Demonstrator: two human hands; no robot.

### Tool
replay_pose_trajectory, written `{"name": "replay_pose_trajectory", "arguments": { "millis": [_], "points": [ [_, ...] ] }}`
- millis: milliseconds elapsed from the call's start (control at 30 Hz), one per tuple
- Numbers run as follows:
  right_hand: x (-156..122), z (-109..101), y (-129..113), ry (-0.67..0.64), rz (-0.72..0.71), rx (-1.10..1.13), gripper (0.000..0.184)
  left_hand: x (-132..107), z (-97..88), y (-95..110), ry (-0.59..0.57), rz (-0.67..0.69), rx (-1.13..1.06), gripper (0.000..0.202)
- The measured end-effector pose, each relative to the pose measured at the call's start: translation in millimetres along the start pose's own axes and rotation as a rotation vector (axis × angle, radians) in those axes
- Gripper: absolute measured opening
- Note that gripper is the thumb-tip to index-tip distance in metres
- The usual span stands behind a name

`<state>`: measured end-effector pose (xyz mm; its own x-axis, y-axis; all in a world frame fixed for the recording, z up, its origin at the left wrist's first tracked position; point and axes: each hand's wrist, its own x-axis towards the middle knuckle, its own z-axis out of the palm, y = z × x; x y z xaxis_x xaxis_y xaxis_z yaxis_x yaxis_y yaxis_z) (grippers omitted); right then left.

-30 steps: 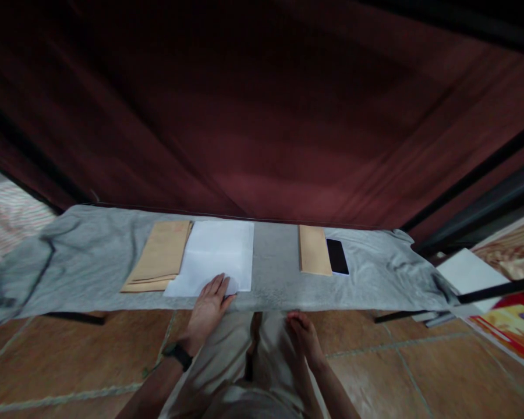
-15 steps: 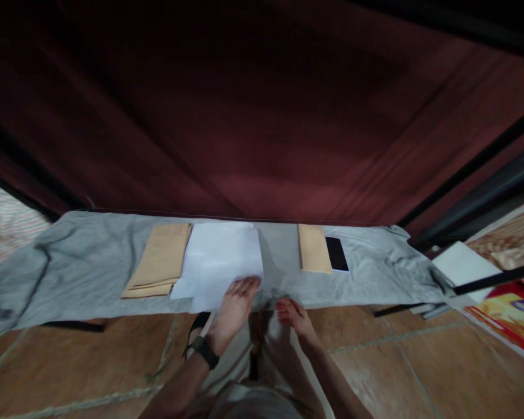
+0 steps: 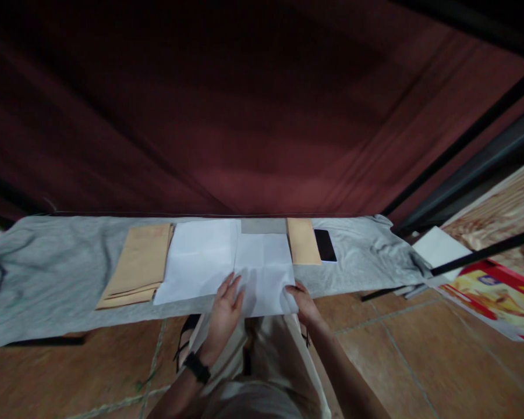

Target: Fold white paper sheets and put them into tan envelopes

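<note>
A white sheet of paper [image 3: 264,267] lies in front of me, its near edge reaching past the bench's front edge. My right hand [image 3: 302,302] pinches its right edge, thumb on top. My left hand [image 3: 226,311], with a dark watch on the wrist, rests at the sheet's lower left edge, fingers somewhat apart. Left of it lies a stack of white paper [image 3: 201,259]. Further left are folded brown paper envelopes or bags [image 3: 137,259]; I cannot tell which. One narrower brown paper piece [image 3: 303,241] sits right of the sheet.
A grey cloth [image 3: 358,250] covers the narrow bench. On it, a dark phone [image 3: 325,245] lies beside the right brown piece. Dark red fabric [image 3: 262,145] rises behind. A red and yellow box [image 3: 498,297] and a black bar [image 3: 484,256] are at the right.
One white sheet now lies to the right of the stack, between my hands. My right hand has moved onto its right edge, and my left hand has come off the stack's corner. The view has shifted slightly.
</note>
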<state>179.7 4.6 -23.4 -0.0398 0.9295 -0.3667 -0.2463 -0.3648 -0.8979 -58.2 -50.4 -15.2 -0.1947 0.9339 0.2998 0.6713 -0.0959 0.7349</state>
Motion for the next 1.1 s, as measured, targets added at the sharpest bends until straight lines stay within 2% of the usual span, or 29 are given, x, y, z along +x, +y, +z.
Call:
{"name": "replay_pose_trajectory", "arguments": {
  "millis": [100, 167, 300, 433, 500, 567, 667, 800, 900, 1000, 1100],
  "points": [
    [7, -5, -3, -0.024, 0.014, 0.045, 0.039, 10, -7.0, -19, 0.042, -0.348, -0.27, 0.052],
    [12, -7, -6, -0.048, 0.012, 0.059, 0.037, 13, -6.1, -24, 0.025, -0.471, -0.412, 0.054],
    [23, -12, -8, -0.066, -0.052, -0.015, 0.029, 16, 2.3, -24, 0.011, -0.45, -0.428, 0.052],
    [34, -19, -7, 0.04, -0.156, -0.118, 0.023, 22, 12.6, -20, -0.054, -0.435, -0.363, 0.058],
    [39, -21, -7, 0.092, -0.198, -0.154, 0.021, 27, 16.0, -19, -0.099, -0.385, -0.334, 0.053],
    [44, -24, -8, 0.121, -0.215, -0.158, 0.02, 34, 16.7, -18, -0.098, -0.256, -0.207, 0.048],
    [46, -29, -7, 0.152, -0.227, -0.149, 0.02, 44, 13.9, -14, -0.092, -0.007, 0.15, 0.045],
    [43, -37, -4, 0.166, -0.212, -0.122, 0.022, 55, 11.4, -5, -0.219, 0.22, 0.506, 0.046],
    [40, -41, -2, 0.157, -0.201, -0.1, 0.032, 65, 13.3, 2, -0.282, 0.317, 0.623, 0.048],
    [39, -44, -3, 0.126, -0.185, -0.075, 0.043, 82, 14.5, 1, -0.265, 0.365, 0.684, 0.046],
    [39, -47, -5, 0.083, -0.163, -0.051, 0.052, 106, 12.3, -8, -0.244, 0.394, 0.711, 0.041]
  ]
}}
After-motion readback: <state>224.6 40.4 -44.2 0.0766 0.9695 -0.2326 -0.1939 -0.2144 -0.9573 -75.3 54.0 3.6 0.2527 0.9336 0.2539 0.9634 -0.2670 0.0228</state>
